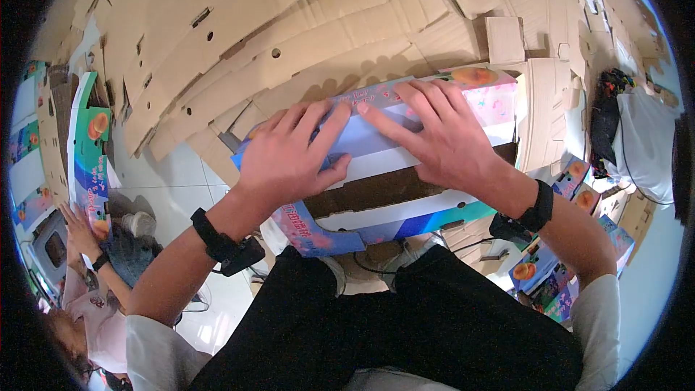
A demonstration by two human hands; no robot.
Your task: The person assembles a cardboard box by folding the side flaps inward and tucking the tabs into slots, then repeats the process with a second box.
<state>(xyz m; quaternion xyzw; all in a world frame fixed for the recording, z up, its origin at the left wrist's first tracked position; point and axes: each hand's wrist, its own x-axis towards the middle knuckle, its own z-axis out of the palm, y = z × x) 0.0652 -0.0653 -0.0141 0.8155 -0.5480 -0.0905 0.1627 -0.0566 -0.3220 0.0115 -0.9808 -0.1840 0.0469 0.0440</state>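
Observation:
A printed cardboard fruit box (pixel 405 195), blue, white and pink with peach pictures, rests across my lap. My left hand (pixel 289 156) lies flat on its top flap, fingers spread and pressing down. My right hand (pixel 438 137) presses flat on the same flap beside it, fingertips nearly meeting the left hand's. Both wrists wear black bands. The box's brown inside shows below the flap.
Stacks of flat brown cardboard sheets (pixel 289 36) fill the floor ahead. Another person (pixel 94 275) sits at lower left, their hand on a green printed box (pixel 90 152). More printed boxes (pixel 543 275) lie at right, near a dark bag (pixel 604 123).

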